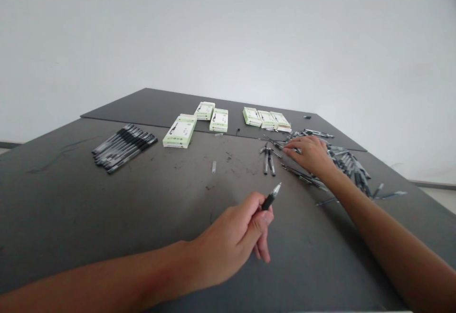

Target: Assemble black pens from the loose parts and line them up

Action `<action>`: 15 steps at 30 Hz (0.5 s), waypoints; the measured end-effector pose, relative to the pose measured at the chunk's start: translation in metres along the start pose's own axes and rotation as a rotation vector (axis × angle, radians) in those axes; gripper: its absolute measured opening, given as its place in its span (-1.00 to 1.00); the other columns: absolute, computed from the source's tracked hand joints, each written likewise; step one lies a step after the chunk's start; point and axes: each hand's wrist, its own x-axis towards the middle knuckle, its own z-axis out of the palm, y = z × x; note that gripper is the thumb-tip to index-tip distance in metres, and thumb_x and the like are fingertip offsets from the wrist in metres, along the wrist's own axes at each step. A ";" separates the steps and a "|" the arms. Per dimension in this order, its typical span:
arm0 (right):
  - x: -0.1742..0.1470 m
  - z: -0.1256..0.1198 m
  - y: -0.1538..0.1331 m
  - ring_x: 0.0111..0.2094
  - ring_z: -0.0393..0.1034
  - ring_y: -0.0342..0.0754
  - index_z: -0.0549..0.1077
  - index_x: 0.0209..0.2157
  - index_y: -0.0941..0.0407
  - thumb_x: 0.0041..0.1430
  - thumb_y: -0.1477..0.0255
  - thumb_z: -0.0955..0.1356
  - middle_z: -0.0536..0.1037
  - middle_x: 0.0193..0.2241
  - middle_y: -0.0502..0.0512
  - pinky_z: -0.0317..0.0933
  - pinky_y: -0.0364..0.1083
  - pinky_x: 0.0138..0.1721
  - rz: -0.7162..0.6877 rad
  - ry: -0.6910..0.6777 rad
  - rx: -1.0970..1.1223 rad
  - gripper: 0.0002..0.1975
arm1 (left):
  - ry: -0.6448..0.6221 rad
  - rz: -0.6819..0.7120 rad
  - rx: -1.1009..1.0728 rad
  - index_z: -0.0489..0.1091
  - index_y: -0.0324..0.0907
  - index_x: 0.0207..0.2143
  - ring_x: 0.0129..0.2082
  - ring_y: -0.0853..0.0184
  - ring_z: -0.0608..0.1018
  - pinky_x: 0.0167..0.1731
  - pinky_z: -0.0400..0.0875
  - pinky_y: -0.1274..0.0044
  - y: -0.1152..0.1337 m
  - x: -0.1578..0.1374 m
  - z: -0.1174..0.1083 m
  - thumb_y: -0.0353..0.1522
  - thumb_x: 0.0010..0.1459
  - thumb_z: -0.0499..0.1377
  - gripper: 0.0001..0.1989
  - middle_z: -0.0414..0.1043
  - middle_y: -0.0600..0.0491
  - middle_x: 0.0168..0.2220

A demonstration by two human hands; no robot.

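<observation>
My left hand (245, 232) is closed around a pen (271, 198), low at the middle of the view. The pen's clear cone tip and black grip stick out past the fingers, pointing up and to the right. My right hand (309, 154) reaches over the near-left edge of a heap of pen parts (351, 168). Its thumb and fingers come together at the table among thin dark pieces; what lies between the fingertips is too small to make out. Just left of it lie two clear pen barrels (269, 162) with black ends.
A row of pens (123, 147) with black grips lies at left. Green-and-white boxes (180, 131) stand mid-table, with more boxes (266, 119) farther right. Thin refills (304, 177) lie below my right hand. A small clear strip (213, 166) rests on the dark table (149, 208).
</observation>
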 end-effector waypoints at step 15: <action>-0.056 -0.083 -0.096 -0.52 0.30 -0.13 0.72 -0.13 0.00 0.22 0.19 0.58 0.55 -0.49 0.00 0.18 -0.11 -0.55 -0.035 -0.330 1.117 -0.75 | 0.223 -0.097 0.051 0.47 -0.16 0.08 -0.61 0.48 0.40 -0.56 0.31 0.64 0.010 0.003 -0.008 -0.03 0.53 0.06 -0.58 0.33 0.22 -0.51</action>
